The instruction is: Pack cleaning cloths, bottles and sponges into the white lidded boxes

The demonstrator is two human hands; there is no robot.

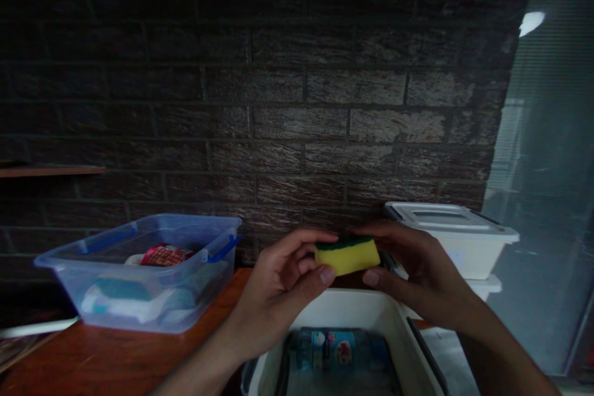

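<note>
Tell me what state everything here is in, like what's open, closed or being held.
Sponge: held up, green side on top.
Left hand: closed on one end of the sponge.
Right hand: curled at the other end; firmness of grip unclear.
Clear blue-tinted bin: open, with things inside.
Near white bin: open, a labelled item inside.
White box at right: lid on.

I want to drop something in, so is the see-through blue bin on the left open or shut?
Open: the blue bin has no lid on, and a red checked item shows inside.
</note>
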